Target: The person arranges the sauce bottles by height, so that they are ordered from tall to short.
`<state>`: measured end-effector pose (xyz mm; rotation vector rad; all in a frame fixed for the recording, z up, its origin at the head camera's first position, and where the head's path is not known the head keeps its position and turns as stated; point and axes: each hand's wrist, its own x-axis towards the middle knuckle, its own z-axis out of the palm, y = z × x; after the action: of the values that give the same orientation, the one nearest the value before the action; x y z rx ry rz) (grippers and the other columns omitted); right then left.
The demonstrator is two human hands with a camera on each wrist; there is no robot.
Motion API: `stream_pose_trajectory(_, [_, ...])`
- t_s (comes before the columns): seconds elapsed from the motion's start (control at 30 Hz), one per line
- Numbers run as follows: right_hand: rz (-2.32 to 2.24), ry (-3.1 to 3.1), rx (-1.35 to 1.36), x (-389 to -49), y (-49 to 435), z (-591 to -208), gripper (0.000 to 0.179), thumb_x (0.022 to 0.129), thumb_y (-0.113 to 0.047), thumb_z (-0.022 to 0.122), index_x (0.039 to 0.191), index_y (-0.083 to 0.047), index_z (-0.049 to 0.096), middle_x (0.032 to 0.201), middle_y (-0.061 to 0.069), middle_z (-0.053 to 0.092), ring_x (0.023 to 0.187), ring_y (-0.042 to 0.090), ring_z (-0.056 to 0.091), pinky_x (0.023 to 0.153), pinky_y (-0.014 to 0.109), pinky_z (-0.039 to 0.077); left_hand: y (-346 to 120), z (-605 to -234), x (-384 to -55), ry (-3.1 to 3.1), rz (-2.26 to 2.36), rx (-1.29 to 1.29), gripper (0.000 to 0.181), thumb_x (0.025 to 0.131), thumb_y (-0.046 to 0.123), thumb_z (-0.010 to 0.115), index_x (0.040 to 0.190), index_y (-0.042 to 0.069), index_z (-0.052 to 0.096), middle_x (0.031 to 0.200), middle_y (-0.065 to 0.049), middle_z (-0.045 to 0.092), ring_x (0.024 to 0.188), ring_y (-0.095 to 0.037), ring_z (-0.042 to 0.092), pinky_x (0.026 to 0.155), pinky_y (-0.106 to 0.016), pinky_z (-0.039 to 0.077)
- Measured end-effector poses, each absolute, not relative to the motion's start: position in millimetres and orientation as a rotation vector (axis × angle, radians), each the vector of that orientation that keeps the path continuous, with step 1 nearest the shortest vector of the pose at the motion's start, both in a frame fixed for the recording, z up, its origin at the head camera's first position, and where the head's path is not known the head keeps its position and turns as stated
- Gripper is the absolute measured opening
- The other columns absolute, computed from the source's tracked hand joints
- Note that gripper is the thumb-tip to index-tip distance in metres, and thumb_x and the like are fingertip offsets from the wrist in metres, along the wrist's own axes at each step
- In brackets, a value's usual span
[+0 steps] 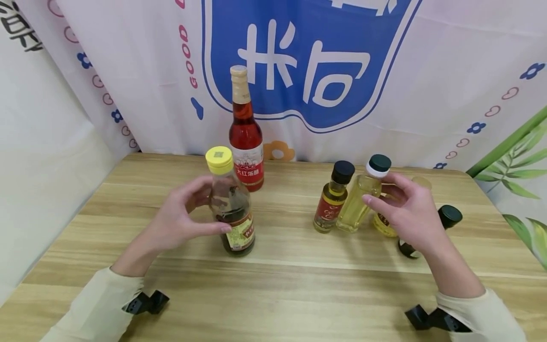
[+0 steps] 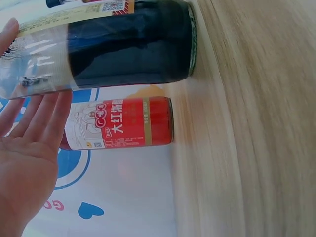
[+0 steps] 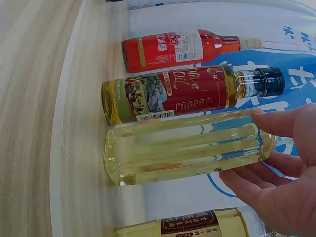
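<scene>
Grip at the left hand (image 1: 181,216) is set wide, thumb on one side and fingers on the other, with the sauce bottle (image 1: 241,230) between; grip at the right hand (image 1: 412,209) is narrower, pinching the pale oil bottle (image 1: 358,204) on its upper body. Bench (image 1: 282,294) carries the group; base contact of the two held bottles cannot be confirmed. Red vinegar bottle (image 1: 248,147), the tallest, stands upright just behind the sauce bottle; the left hand is nearer to both. Sauce bottle lies to the right of the left hand, long axis near upright. Pale oil bottle lies to the left of the right hand, long axis nearly parallel to that of the olive oil bottle (image 1: 330,204) close beside it; this narrow clearance is judged the governing relation for moving the right grip. Left wrist view shows extended fingers (image 2: 37,116), largely hidden in the head view; right wrist view shows legible "Olive Oil" lettering; head view alone shows the yellow cap (image 1: 219,159) and white-collared green cap (image 1: 380,163).
</scene>
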<state>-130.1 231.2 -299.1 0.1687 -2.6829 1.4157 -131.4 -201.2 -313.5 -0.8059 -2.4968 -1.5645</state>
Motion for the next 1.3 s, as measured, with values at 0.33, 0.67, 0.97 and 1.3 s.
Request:
stream_pose_trajectory(0.33, [1.329,-2.646,0.228,-130.0,228.4,-300.8,0.054,0.097,-0.015,0.078,0.146,-0.002,0.058,0.141,0.021,0.062,0.128,0.038,0.064,0.087,0.001,0.052,-201.3,-314.8,-131.5,-2.551,-1.561,-0.782,0.07,0.079,0.003,0.092,0.141,0.003,0.059,0.134,-0.011,0.068,0.118,-0.005,0.066,0.104,-0.014,0.054])
stream_pose_trajectory(0.67, [1.3,-2.661,0.211,-129.4,227.9,-299.9,0.056,0.097,-0.017,0.079,0.146,-0.001,0.058,0.14,0.023,0.063,0.128,0.042,0.066,0.088,0.005,0.054,-184.4,-313.5,-123.0,-2.515,-1.548,-0.579,0.068,0.073,0.006,0.097,0.132,0.003,0.065,0.125,-0.008,0.071,0.106,-0.008,0.069,0.096,-0.015,0.058])
stream_pose_trajectory(0.97, [1.234,-2.684,0.207,-128.3,227.6,-295.2,0.054,0.097,-0.021,0.079,0.144,-0.002,0.06,0.138,0.022,0.064,0.127,0.042,0.067,0.093,0.021,0.059,-159.9,-315.4,-119.2,-2.415,-1.636,-0.406,0.065,0.075,0.008,0.096,0.133,0.005,0.066,0.119,-0.01,0.071,0.102,-0.01,0.07,0.093,-0.015,0.06])
stream_pose_trajectory(1.3, [1.257,-2.673,0.217,-128.2,226.1,-296.5,0.055,0.097,-0.02,0.08,0.145,-0.002,0.06,0.139,0.022,0.064,0.126,0.04,0.067,0.09,0.009,0.056,-133.9,-313.1,-129.6,-2.315,-1.626,-0.214,0.074,0.073,0.011,0.098,0.138,0.003,0.065,0.12,-0.014,0.074,0.104,-0.017,0.07,0.092,-0.012,0.058])
